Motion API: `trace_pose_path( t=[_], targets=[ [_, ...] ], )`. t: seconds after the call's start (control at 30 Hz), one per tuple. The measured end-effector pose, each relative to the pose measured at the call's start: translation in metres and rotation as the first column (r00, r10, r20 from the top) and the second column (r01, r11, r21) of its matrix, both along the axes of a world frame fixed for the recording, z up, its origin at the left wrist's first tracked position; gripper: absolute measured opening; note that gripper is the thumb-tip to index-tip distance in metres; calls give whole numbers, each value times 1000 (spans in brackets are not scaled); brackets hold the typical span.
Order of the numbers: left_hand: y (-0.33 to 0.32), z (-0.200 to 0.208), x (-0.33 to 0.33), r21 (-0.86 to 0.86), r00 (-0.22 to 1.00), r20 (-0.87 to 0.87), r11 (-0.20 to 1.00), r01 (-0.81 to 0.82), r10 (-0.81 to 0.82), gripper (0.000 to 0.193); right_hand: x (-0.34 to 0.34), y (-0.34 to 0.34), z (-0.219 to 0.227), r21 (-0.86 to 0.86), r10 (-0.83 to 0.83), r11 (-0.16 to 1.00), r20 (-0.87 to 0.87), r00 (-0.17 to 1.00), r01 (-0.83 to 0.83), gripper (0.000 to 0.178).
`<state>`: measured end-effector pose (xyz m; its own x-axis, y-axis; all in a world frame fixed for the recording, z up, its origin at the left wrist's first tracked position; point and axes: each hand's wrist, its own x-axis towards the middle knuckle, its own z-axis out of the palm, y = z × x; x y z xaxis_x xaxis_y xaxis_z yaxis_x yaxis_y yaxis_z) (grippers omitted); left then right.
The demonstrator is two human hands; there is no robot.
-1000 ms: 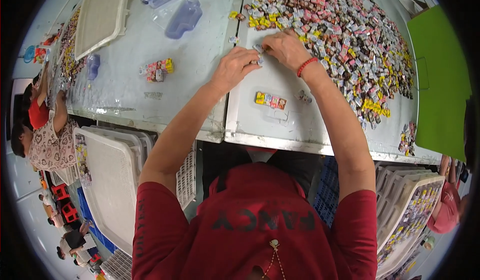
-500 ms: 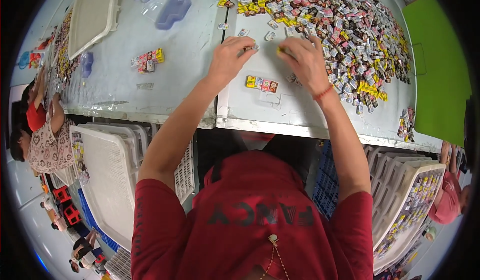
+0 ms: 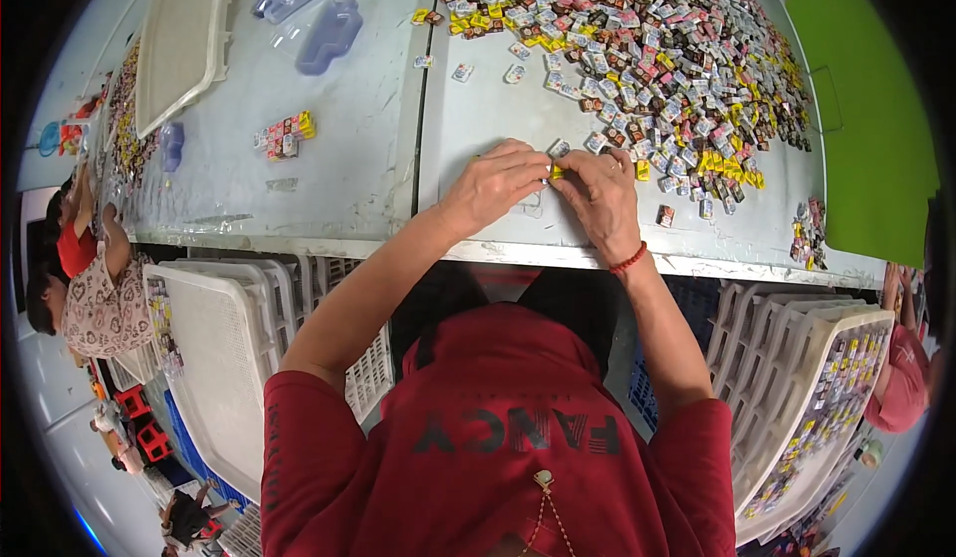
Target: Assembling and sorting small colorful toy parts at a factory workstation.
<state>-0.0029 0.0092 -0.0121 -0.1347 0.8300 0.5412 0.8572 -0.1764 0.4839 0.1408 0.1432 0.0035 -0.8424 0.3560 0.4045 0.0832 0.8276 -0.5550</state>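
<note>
My left hand (image 3: 495,187) and my right hand (image 3: 603,191) meet above the table near its front edge, fingertips almost touching. Between them shows a small yellow box (image 3: 557,172), pinched by my right thumb and fingers. My left fingers are closed at the same spot; what they grip is mostly hidden behind them. Just beyond the fingertips lies a loose white small box (image 3: 559,148). A big heap of small boxes (image 3: 657,54), white, brown, pink and yellow, spreads from there to the back right.
On the left table sit a small block of boxes (image 3: 284,136), clear plastic trays (image 3: 330,35) and a large cream tray (image 3: 187,39). White crates (image 3: 204,348) stand below at left, more crates (image 3: 797,398) at right. A green panel (image 3: 864,109) borders the right side. Other people work at far left and right.
Both hands have come nearer to me and together. The short row of boxes that lay in front of me no longer shows. My view has shifted slightly.
</note>
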Motion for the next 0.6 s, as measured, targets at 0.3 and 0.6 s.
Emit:
trace_pose_path(
  t=[0.3, 0.6],
  targets=[
    [-3, -4, 2, 109, 999, -36, 994, 13, -10, 15, 3, -7, 4, 193, -21, 981, -50, 999, 30, 20],
    [-4, 0, 10, 32, 986, 133, 994, -101, 96, 16, 6, -10, -2, 140, -68, 987, -74, 995, 78, 17]
  ],
)
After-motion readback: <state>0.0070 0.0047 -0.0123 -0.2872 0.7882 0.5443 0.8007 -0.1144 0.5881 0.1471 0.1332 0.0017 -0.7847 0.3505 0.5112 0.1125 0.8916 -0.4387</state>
